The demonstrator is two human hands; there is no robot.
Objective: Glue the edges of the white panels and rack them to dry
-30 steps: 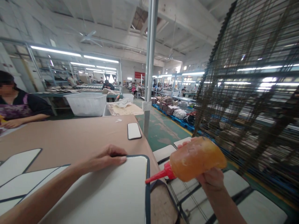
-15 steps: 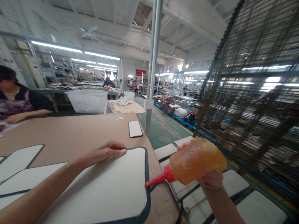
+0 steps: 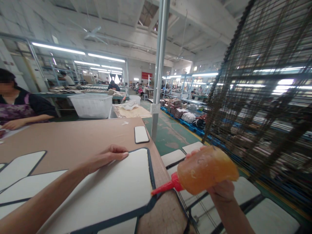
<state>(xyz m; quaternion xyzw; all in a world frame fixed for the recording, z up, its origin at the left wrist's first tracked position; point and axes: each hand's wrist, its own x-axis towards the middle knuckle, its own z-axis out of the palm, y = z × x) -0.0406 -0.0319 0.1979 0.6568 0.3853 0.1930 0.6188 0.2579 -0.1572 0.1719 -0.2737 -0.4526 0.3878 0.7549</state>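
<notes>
A white panel with a dark blue border [image 3: 117, 185] lies at the near edge of the brown table. My left hand [image 3: 110, 154] is closed on its far edge, thumb on top and the other fingers partly hidden. In my right hand [image 3: 223, 190] is a squeeze bottle [image 3: 204, 169] of amber liquid, tilted so its red nozzle points down to the left. The nozzle tip is at the panel's right border, near the front corner. A thin yellowish line shows along that border. Part of another pale panel [image 3: 119, 226] shows under the front edge.
More bordered panels [image 3: 19, 169] lie at left, and a small one [image 3: 141, 134] near the table's [image 3: 80, 133] far corner. White panels rest on a rack [image 3: 243, 191] at right, beside a raised wire mesh [image 3: 263, 81]. A co-worker [image 3: 24, 100] sits at left; a metal post [image 3: 158, 71] stands ahead.
The held panel has turned, its far right corner shifting left and away while the front edge swings up. The left hand moved slightly left with it; the bottle stays nearly in place.
</notes>
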